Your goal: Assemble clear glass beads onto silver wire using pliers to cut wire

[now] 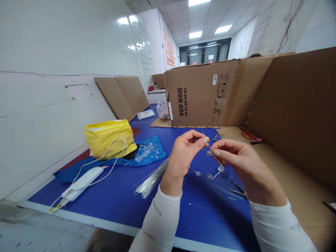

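Observation:
Between my two hands, above the blue table, hangs a loop of thin wire strung with several clear beads (221, 169). My left hand (187, 150) pinches the wire between thumb and forefinger, a short end sticking up past the fingertips. My right hand (233, 154) grips the loop's other side, its thumb tip close to a bead. Under the hands lie loose wire pieces (228, 194) and some dark rings. To the left of my left wrist rests a bundle of silvery wires (152, 180). Pliers (238, 190) lie partly hidden by my right wrist.
More clear beads (148, 153) lie on a blue cloth beside a yellow bag (110, 138). A white power strip (83, 182) with its cable sits at the left. A large cardboard box (199, 94) stands behind, with red-handled scissors (250, 136) at the right.

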### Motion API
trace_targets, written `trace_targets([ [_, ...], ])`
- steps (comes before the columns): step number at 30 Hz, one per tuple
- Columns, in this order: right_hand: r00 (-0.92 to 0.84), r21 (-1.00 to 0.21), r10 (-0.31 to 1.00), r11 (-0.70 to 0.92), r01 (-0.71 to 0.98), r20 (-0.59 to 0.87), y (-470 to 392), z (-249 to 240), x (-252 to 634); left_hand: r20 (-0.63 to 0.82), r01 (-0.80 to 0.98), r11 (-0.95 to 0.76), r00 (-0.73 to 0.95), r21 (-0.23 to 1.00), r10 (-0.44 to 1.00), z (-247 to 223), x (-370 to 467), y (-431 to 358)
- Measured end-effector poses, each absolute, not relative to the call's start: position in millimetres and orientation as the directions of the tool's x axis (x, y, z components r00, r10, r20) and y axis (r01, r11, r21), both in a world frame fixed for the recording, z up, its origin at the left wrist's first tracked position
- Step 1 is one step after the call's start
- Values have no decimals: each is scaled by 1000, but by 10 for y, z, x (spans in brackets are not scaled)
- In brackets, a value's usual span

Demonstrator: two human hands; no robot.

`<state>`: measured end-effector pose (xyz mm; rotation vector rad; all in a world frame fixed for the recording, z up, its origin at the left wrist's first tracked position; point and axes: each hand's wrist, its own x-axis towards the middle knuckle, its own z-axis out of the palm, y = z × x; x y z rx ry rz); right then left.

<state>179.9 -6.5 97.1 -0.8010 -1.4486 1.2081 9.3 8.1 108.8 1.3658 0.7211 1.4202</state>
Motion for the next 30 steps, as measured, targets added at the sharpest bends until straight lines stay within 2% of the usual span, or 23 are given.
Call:
trace_targets([
  [9, -234, -957, 928, 275, -91, 289, -66, 990, 1777, 349, -302, -282, 196, 910, 916, 1089, 101, 76],
  [11, -189, -951, 935, 307, 11, 300, -55, 958, 1832, 351, -306, -279, 213, 910, 912, 1096, 93, 89],
  [13, -119, -925, 943, 328, 191, 310, -48, 859, 1967, 352, -303, -281, 213, 911, 912, 1103, 89, 104],
  [15, -61, -854, 951, 301, 425, 305, -56, 681, 2187, 349, -304, -278, 210, 911, 913, 1104, 91, 117],
  [17, -38, -724, 957, 243, 646, 288, -94, 434, 2469, 352, -319, -276, 210, 907, 912, 1098, 101, 125],
  [20, -45, -502, 981, 136, 854, 190, -215, 15, 2906, 369, -350, -283, 207, 893, 906, 1087, 129, 123],
  [24, -115, -308, 981, 159, 938, 156, -416, -446, 3277, 387, -355, -305, 186, 884, 903, 1080, 165, 121],
  [30, -225, -187, 961, 254, 949, 162, -550, -770, 3357, 386, -366, -305, 172, 879, 906, 1069, 183, 147],
])
